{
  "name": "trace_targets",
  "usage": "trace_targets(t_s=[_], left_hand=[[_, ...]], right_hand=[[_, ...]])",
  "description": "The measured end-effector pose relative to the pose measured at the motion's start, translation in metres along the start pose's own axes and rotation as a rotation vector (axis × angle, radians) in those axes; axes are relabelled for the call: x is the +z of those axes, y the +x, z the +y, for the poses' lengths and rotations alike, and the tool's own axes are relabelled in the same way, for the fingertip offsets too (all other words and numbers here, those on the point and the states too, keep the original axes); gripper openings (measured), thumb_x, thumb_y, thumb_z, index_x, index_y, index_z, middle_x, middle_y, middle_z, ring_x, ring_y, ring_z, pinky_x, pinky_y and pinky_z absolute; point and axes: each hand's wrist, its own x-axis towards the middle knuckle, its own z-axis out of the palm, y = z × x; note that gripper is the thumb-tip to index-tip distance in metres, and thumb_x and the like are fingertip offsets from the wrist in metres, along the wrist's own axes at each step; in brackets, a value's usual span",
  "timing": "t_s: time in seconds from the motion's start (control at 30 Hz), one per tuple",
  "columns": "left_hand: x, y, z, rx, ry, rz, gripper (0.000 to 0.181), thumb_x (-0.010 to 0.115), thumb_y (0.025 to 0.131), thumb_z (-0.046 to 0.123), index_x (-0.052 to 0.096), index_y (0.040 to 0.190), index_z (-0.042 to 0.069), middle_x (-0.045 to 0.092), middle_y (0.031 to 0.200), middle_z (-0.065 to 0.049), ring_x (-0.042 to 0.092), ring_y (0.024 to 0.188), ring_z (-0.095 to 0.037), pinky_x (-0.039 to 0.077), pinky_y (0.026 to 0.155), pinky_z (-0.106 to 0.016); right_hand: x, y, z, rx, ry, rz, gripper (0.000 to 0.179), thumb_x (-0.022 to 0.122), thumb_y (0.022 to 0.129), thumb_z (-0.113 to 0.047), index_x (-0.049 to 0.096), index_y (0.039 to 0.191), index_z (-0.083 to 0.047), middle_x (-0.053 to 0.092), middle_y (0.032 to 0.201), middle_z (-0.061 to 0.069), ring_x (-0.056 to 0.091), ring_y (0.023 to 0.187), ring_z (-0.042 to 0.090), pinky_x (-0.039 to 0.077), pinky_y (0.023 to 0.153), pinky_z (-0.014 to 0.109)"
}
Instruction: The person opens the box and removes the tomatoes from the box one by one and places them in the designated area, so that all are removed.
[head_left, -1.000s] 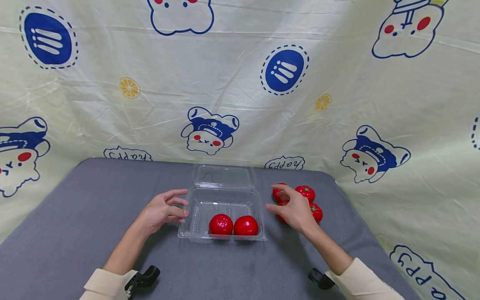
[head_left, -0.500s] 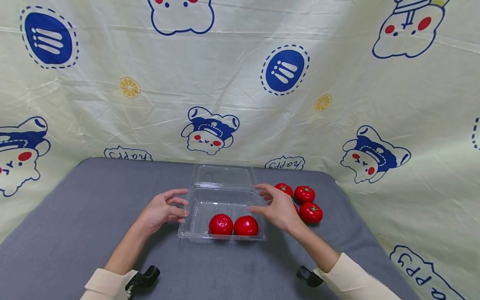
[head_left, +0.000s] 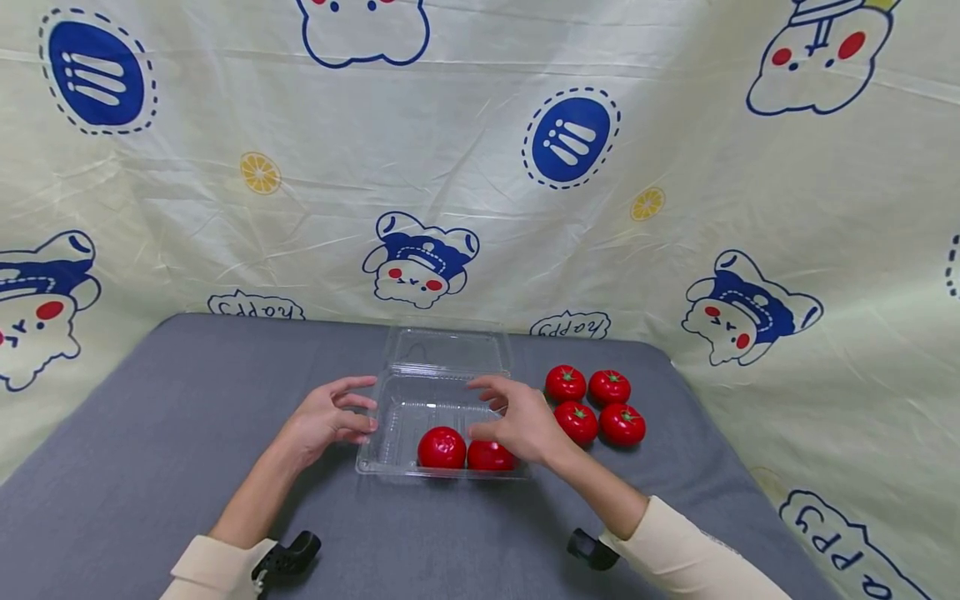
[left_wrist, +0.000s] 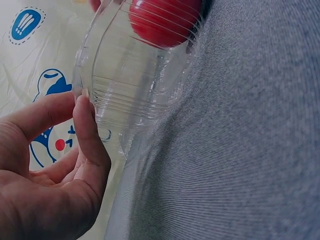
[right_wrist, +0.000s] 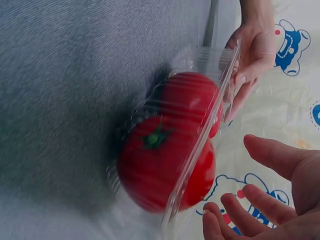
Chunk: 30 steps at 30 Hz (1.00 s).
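Observation:
A clear plastic clamshell container [head_left: 401,417] lies on the table with its lid [head_left: 450,350] folded back. Two red tomatoes [head_left: 442,448] sit side by side along its near edge; the right one [right_wrist: 165,160] shows a green stem in the right wrist view. At the container's left side, my left hand [head_left: 322,423] pinches the rim between thumb and finger, as the left wrist view [left_wrist: 65,155] shows. My right hand [head_left: 521,421] hovers over the container's right side, fingers spread and holding nothing. It partly covers the right tomato in the head view.
Several more red tomatoes [head_left: 576,423] stand in a cluster right of the container, by my right forearm. Grey cloth [head_left: 187,433] covers the table. Behind it hangs a pale printed curtain [head_left: 315,225]. Each wrist carries a black strap [head_left: 288,554].
My right hand has moved left from the tomato cluster to above the container, carrying nothing. The clustered tomatoes have shifted slightly closer together. My left hand has stayed at the rim.

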Motion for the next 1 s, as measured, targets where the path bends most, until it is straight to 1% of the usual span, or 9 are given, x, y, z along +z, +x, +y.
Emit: trace_targets(t_s=[0.27, 0.47, 0.7, 0.83, 1.0], left_hand=[[0.0, 0.001, 0.0, 0.007, -0.006, -0.013, 0.075, 0.072, 0.082, -0.01, 0.041, 0.15, -0.002, 0.061, 0.12, -0.028, 0.069, 0.074, -0.013, 0.062, 0.063, -0.029], [0.0, 0.001, 0.0, 0.004, 0.002, -0.011, 0.075, 0.072, 0.083, -0.009, 0.041, 0.15, -0.001, 0.062, 0.119, -0.026, 0.069, 0.074, -0.014, 0.061, 0.064, -0.029], [0.0, -0.001, 0.001, -0.004, -0.001, -0.014, 0.074, 0.072, 0.084, -0.008, 0.041, 0.151, 0.0, 0.063, 0.116, -0.022, 0.07, 0.075, -0.014, 0.062, 0.064, -0.029], [-0.001, -0.001, 0.001, -0.002, -0.007, -0.021, 0.075, 0.072, 0.084, -0.008, 0.04, 0.151, 0.0, 0.064, 0.114, -0.019, 0.07, 0.075, -0.014, 0.062, 0.064, -0.029], [-0.001, -0.001, 0.001, 0.0, -0.005, -0.023, 0.075, 0.072, 0.084, -0.008, 0.04, 0.151, 0.0, 0.063, 0.115, -0.019, 0.07, 0.076, -0.014, 0.062, 0.064, -0.029]], right_hand=[[0.006, 0.007, -0.005, -0.043, 0.021, -0.099, 0.064, 0.086, 0.078, -0.021, 0.062, 0.137, -0.021, 0.068, 0.127, 0.011, 0.064, 0.114, 0.032, 0.058, 0.09, 0.045], [0.006, 0.013, -0.005, -0.083, 0.013, -0.191, 0.063, 0.084, 0.079, -0.017, 0.061, 0.138, -0.02, 0.067, 0.129, 0.011, 0.062, 0.116, 0.03, 0.057, 0.092, 0.046], [0.008, 0.021, -0.007, -0.074, 0.0, -0.313, 0.07, 0.085, 0.077, -0.013, 0.058, 0.141, -0.023, 0.061, 0.138, 0.012, 0.058, 0.122, 0.03, 0.057, 0.092, 0.046], [0.007, 0.025, -0.008, -0.076, -0.019, -0.353, 0.073, 0.087, 0.075, -0.012, 0.058, 0.141, -0.027, 0.059, 0.14, 0.011, 0.057, 0.124, 0.03, 0.059, 0.089, 0.045], [0.006, 0.029, -0.007, -0.077, -0.035, -0.411, 0.074, 0.086, 0.074, -0.009, 0.059, 0.14, -0.028, 0.058, 0.141, 0.011, 0.055, 0.125, 0.03, 0.059, 0.088, 0.044]])
